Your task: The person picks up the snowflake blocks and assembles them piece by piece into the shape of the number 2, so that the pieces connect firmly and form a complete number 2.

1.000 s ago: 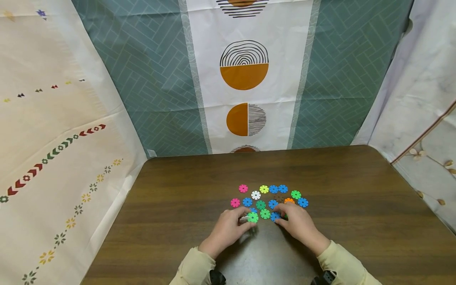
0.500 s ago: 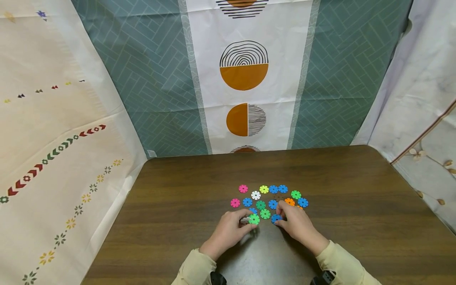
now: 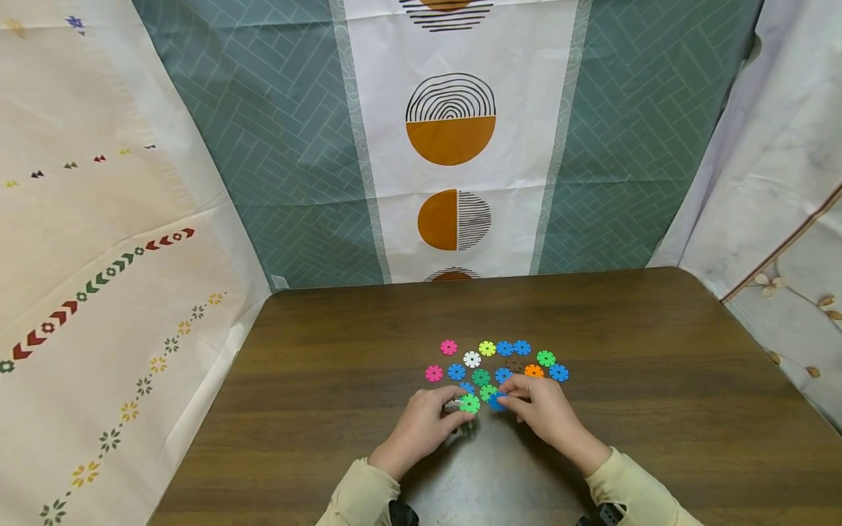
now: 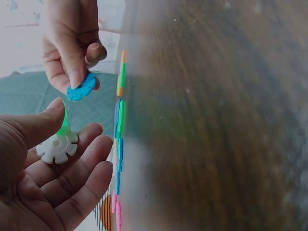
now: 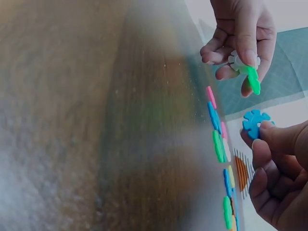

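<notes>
My left hand (image 3: 421,424) pinches a green notched disc (image 3: 469,403) between thumb and fingers. Joined to that disc at an angle is a white notched disc (image 4: 57,147), which lies against the fingers in the left wrist view. In my right hand (image 3: 549,416), thumb and forefinger pinch a blue notched disc (image 5: 256,123) by its edge. The blue disc is held above the table, a short gap from the green one. Just beyond the hands, another green disc (image 3: 488,393) lies partly covered by the blue disc.
Several loose discs lie flat on the brown wooden table (image 3: 316,365) beyond the hands, among them a pink disc (image 3: 449,347), a yellow disc (image 3: 487,348) and an orange disc (image 3: 533,372). A patterned cloth (image 3: 302,183) hangs behind the table's far edge.
My right hand has lifted the blue disc off the table and brought it left, closer to the left hand. The left hand has kept its joined green and white discs almost in place.
</notes>
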Motion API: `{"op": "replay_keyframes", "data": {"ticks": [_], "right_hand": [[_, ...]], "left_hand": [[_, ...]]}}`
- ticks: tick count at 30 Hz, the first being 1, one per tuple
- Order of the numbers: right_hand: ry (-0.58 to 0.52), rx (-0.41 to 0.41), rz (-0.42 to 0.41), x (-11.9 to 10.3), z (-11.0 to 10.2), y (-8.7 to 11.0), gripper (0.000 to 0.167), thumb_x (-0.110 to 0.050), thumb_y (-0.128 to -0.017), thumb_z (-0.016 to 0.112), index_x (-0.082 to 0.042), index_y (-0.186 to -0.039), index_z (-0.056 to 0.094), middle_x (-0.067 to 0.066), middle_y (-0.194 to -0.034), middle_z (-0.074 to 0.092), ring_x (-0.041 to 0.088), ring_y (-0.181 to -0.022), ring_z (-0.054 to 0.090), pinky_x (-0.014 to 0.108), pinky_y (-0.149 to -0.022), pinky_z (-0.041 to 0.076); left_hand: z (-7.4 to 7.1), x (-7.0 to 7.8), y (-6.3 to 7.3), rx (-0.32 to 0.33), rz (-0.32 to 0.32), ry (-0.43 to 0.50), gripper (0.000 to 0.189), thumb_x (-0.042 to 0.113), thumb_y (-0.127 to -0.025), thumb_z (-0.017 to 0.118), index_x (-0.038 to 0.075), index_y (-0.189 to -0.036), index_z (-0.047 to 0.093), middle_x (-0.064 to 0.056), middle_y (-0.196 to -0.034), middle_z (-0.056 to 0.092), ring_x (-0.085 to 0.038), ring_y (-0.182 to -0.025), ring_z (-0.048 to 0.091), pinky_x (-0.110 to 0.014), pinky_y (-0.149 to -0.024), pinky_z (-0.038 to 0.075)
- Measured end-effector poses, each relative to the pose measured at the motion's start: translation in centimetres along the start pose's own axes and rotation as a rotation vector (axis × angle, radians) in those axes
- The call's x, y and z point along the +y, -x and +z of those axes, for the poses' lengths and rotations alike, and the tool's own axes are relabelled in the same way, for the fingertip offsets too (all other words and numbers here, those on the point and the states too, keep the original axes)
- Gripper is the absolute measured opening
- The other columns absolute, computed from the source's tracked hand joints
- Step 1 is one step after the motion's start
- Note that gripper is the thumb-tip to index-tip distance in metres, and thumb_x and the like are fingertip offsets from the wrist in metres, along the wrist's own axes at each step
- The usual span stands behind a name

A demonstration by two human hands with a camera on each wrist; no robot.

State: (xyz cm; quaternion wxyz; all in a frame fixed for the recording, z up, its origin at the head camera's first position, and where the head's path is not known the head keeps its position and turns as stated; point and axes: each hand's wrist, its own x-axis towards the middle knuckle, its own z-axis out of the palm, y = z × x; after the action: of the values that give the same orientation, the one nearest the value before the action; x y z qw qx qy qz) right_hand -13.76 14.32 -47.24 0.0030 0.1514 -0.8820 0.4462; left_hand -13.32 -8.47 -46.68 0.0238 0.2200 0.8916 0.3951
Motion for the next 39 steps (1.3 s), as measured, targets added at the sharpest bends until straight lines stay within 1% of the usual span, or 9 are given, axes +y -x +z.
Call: {"op": "replay_keyframes", "data": {"ticks": [3,9,15,21,27,31,33,35,39], "right_hand": [[-0.052,-0.025,0.000,-0.15,0.04,0.03,0.005,-0.013,-0.090,0.071,-0.010,-0.089,0.067,0.000,-0.077,0.071,0.013,-0.051,0.057,0.026,-0.050,0.048],[-0.131,-0.080,-0.035,-0.70,-0.09,0.10,0.005,-0.012,-0.093,0.066,-0.008,-0.091,0.065,0.005,-0.076,0.071,0.016,-0.052,0.058,0.026,-0.050,0.048],[-0.127,-0.106,-0.039,-0.88,0.09,0.17,0.006,-0.013,-0.095,0.065,-0.008,-0.092,0.064,0.005,-0.077,0.071,0.019,-0.054,0.060,0.026,-0.052,0.049],[-0.102,-0.104,-0.079,-0.93,0.52,0.22,0.007,-0.009,-0.093,0.065,-0.011,-0.087,0.063,0.002,-0.067,0.068,0.015,-0.053,0.060,0.024,-0.047,0.043],[-0.149,-0.093,-0.078,-1.05,0.69,0.18,0.010,-0.006,-0.093,0.064,-0.011,-0.085,0.062,0.003,-0.065,0.067,0.019,-0.057,0.064,0.020,-0.044,0.035],[-0.159,-0.093,-0.077,-0.97,0.64,0.10,0.009,-0.006,-0.094,0.064,-0.011,-0.087,0.062,0.004,-0.069,0.069,0.019,-0.058,0.065,0.023,-0.049,0.042],[-0.163,-0.096,-0.077,-0.94,0.63,0.09,0.007,-0.007,-0.094,0.063,-0.011,-0.088,0.062,0.005,-0.073,0.070,0.019,-0.059,0.065,0.025,-0.053,0.047],[-0.173,-0.099,-0.072,-0.95,0.64,0.10,0.006,-0.008,-0.095,0.063,-0.011,-0.090,0.062,0.006,-0.077,0.070,0.020,-0.059,0.065,0.027,-0.057,0.050],[-0.185,-0.115,-0.054,-0.99,0.65,0.10,0.003,-0.010,-0.095,0.063,-0.010,-0.092,0.064,0.007,-0.082,0.070,0.021,-0.060,0.064,0.031,-0.059,0.053]], "left_hand": [[0.07,0.01,-0.01,0.005,0.012,0.001,0.021,0.028,-0.087,0.074,0.018,-0.106,0.071,0.012,-0.083,0.068,0.002,-0.067,0.057,-0.020,-0.066,0.049],[0.19,0.12,0.00,0.006,0.024,0.006,0.021,0.026,-0.088,0.074,0.016,-0.107,0.071,0.012,-0.086,0.068,0.002,-0.069,0.057,-0.020,-0.066,0.049],[0.34,0.20,-0.15,-0.011,0.039,0.004,0.019,0.026,-0.089,0.072,0.016,-0.106,0.071,0.011,-0.085,0.068,0.002,-0.068,0.057,-0.020,-0.066,0.049],[0.53,0.37,-0.30,-0.073,0.026,0.033,0.010,0.021,-0.092,0.068,0.014,-0.099,0.070,0.007,-0.074,0.067,-0.002,-0.060,0.059,-0.019,-0.059,0.047],[0.57,0.66,-0.34,-0.071,0.036,0.050,0.018,0.014,-0.092,0.067,0.006,-0.108,0.069,0.006,-0.076,0.069,-0.001,-0.065,0.061,-0.018,-0.062,0.048],[0.47,0.77,-0.52,-0.067,0.047,0.029,0.018,0.017,-0.092,0.068,0.008,-0.107,0.069,0.004,-0.075,0.069,0.000,-0.061,0.059,-0.018,-0.060,0.048],[0.38,0.80,-0.55,-0.066,0.046,0.021,0.023,0.020,-0.091,0.070,0.009,-0.112,0.069,0.004,-0.081,0.070,0.001,-0.060,0.057,-0.019,-0.061,0.047],[0.30,0.78,-0.54,-0.068,0.042,0.017,0.032,0.022,-0.091,0.071,0.011,-0.120,0.067,0.003,-0.092,0.072,0.002,-0.061,0.054,-0.020,-0.065,0.047],[0.25,0.71,-0.46,-0.094,0.020,0.027,0.036,0.024,-0.091,0.070,0.017,-0.126,0.066,0.003,-0.103,0.071,0.000,-0.056,0.049,-0.022,-0.065,0.046]]}}
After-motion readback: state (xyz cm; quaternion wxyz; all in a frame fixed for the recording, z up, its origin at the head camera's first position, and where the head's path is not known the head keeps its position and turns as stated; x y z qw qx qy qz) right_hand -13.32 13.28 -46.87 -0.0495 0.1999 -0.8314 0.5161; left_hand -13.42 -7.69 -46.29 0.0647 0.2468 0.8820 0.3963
